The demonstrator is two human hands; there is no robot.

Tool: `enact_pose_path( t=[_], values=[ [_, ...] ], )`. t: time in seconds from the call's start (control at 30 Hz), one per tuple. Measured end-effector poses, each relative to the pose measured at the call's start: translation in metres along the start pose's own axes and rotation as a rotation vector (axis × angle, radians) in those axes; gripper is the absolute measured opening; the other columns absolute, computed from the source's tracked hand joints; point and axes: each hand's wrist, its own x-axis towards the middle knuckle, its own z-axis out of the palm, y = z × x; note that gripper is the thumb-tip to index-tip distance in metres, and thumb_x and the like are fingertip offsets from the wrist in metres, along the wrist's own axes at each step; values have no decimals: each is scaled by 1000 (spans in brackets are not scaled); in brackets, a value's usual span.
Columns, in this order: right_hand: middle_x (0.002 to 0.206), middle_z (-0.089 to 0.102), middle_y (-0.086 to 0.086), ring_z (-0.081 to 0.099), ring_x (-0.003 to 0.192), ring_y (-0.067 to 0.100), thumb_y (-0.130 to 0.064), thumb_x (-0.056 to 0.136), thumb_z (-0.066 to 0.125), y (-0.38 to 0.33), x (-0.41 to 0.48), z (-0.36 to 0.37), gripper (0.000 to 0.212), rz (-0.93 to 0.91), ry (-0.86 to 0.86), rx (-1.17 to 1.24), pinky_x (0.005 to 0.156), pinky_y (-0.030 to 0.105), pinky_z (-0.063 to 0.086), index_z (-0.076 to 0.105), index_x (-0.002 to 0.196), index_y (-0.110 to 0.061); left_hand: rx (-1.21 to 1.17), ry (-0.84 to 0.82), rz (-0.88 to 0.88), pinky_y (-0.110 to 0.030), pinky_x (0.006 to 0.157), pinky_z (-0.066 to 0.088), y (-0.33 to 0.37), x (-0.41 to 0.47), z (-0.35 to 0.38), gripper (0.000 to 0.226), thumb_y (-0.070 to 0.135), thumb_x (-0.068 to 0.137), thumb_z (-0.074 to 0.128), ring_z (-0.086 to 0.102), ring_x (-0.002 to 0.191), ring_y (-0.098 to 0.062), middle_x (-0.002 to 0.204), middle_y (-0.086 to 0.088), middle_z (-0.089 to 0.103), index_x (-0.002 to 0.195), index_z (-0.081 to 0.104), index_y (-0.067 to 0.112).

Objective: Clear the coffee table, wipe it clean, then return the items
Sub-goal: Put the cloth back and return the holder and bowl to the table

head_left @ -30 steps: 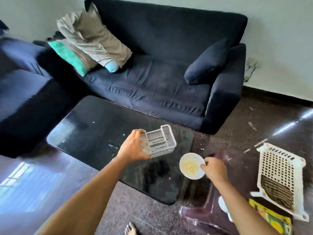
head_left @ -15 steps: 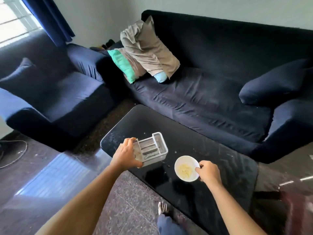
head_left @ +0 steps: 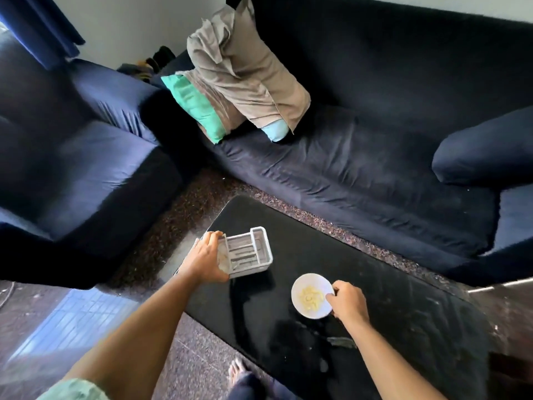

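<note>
White slotted tray [head_left: 248, 252] was over the table's [head_left: 403, 313] left end, tilted, with the left hand [head_left: 206, 259] curled round its near side. White bowl [head_left: 311, 295] with yellowish bits inside was to its right, nearer the table's front edge, and the right hand [head_left: 347, 303] gripped its right rim. Couldn't tell if either touched the glossy black top. Dark sofa [head_left: 375, 168] sat behind the table, armchair [head_left: 72, 168] to the left, pillows [head_left: 245, 67] piled in the sofa corner.

L hand [head_left: 205, 259] holds white rack [head_left: 245, 252], R hand [head_left: 347, 302] pinches bowl [head_left: 310, 295] over black table [head_left: 375, 313].
</note>
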Motion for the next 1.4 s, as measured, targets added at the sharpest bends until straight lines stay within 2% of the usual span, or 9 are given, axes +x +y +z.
enact_pose_path(
  t=[0.13,0.4,0.5,0.6,0.77,0.87,1.0,1.17,1.4],
  values=[
    [69,65,1,64,59,22,-19,78,59,-12,15,11,5,67,-8,32,59,38,57,60,78,-15,104,-89,124,-32,106,30,-19,56,2,107,43,50,80,43,123,-26,131,-8,44,139,35,4],
    [71,66,3,66,58,21,-14,81,58,-44,38,48,7,276,15,203,57,34,56,58,74,-14,181,-287,288,-36,113,26,-44,163,23,113,39,50,81,40,127,-27,133,-10,39,143,27,4],
    [66,65,5,67,58,25,-11,79,59,-54,53,65,9,363,42,322,58,43,57,57,70,-11,186,-311,344,-40,113,26,-52,190,29,113,35,50,82,39,129,-28,134,-11,39,144,27,3],
    [63,65,6,67,59,26,-9,78,58,-64,68,75,7,426,63,383,61,44,57,59,72,-8,174,-330,387,-40,113,28,-63,209,36,112,33,50,82,40,128,-30,134,-13,39,143,28,0],
    [60,63,5,68,58,28,-7,79,57,-81,87,84,9,508,90,469,64,45,57,59,70,-9,114,-368,384,-39,109,36,-82,223,44,116,36,46,84,43,127,-31,132,-13,40,141,29,0],
    [64,63,5,68,55,27,-7,82,57,-88,97,86,12,512,92,521,66,44,58,58,71,-11,88,-373,380,-34,112,32,-86,218,45,118,36,50,87,38,133,-29,140,-14,36,144,25,0],
    [66,65,7,68,58,27,-8,81,58,-94,108,88,5,499,116,500,65,45,58,62,79,-5,78,-408,375,-34,114,29,-88,218,46,123,37,56,88,30,140,-26,151,-10,22,149,14,4],
    [78,65,11,69,62,28,-8,83,59,-104,118,89,3,505,100,512,64,42,59,61,84,-8,86,-448,347,-39,112,34,-89,220,46,129,34,62,87,25,143,-21,160,1,0,153,-2,14],
    [82,64,11,70,64,29,-8,84,59,-113,127,100,5,554,90,550,67,43,59,60,84,-12,96,-476,360,-41,112,34,-89,230,49,133,30,61,88,24,144,-21,161,4,-6,153,-7,17]
  ],
)
